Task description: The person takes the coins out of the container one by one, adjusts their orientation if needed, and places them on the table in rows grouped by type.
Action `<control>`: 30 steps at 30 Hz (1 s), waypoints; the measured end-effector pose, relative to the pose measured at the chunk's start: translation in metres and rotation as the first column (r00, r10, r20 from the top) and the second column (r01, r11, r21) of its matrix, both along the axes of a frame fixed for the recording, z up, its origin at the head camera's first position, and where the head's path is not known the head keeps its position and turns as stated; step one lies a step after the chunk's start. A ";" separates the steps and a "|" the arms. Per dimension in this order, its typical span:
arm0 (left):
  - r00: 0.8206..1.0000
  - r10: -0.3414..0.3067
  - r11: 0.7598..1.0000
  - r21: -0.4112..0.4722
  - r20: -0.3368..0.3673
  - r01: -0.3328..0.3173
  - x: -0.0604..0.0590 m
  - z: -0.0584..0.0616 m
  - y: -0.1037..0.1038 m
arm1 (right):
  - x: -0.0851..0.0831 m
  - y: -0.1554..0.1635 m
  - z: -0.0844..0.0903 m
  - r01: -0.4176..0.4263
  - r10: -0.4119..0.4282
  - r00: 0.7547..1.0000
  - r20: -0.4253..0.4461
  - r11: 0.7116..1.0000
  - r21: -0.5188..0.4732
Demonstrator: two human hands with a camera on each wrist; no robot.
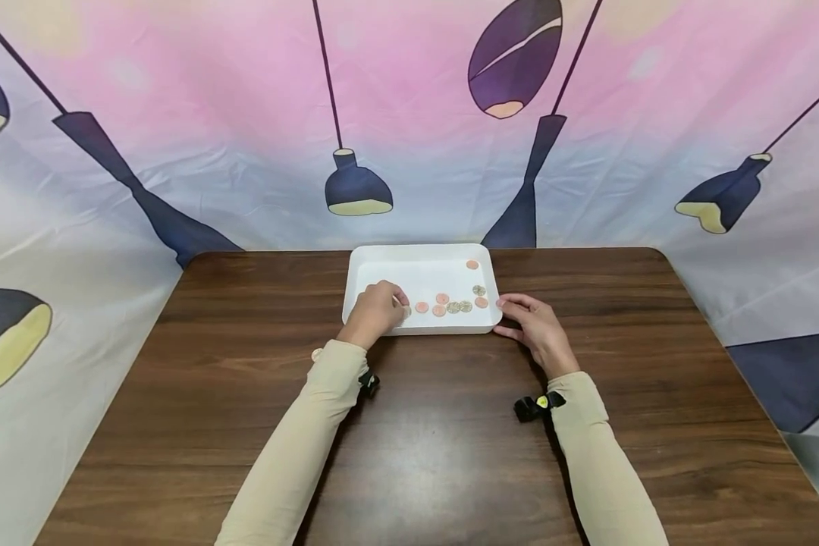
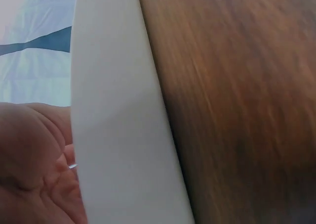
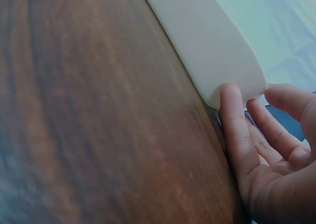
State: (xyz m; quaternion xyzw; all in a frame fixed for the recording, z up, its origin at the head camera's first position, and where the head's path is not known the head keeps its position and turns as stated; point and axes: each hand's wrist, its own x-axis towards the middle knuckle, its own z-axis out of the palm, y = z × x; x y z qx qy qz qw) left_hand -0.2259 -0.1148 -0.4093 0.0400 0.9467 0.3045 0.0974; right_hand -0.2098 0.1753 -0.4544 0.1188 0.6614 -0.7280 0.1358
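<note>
A white tray (image 1: 416, 329) lies near the far edge of the table, with several copper-coloured and pale metal coins (image 1: 442, 299) spread over its front and right parts. My left hand (image 1: 374, 307) reaches over the tray's front left wall. Its thumb and fingertips pinch at a pale coin (image 1: 407, 311) near the tray floor; in the left wrist view the tray wall (image 2: 118, 110) hides most of that hand. My right hand (image 1: 538, 330) holds the tray's front right corner. In the right wrist view its thumb (image 3: 232, 103) presses the front wall while the other fingers lie along the right side.
The dark wooden table (image 1: 423, 440) stretches around the tray. Right behind it hangs a cloth (image 1: 430, 182) printed with lamps. A small pale round thing (image 1: 317, 354) shows beside the left cuff. Black wrist cameras (image 1: 532, 409) sit at both cuffs.
</note>
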 end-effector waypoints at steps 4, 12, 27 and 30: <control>0.999 -0.023 0.999 0.039 -0.035 0.024 0.002 0.007 -0.007 | -0.002 0.000 0.000 -0.007 0.007 1.000 -0.007 1.000 0.002; 0.998 -0.025 0.997 0.075 -0.052 0.029 0.012 0.019 -0.021 | -0.002 0.002 0.002 -0.005 0.005 1.000 -0.007 1.000 0.012; 1.000 -0.002 0.996 0.085 -0.024 0.004 0.029 0.034 -0.051 | -0.001 0.001 0.001 0.000 0.000 1.000 0.003 1.000 -0.009; 1.000 -0.016 0.998 0.057 -0.020 0.017 0.034 0.037 -0.057 | -0.002 0.001 0.001 0.005 -0.005 1.000 0.008 1.000 -0.011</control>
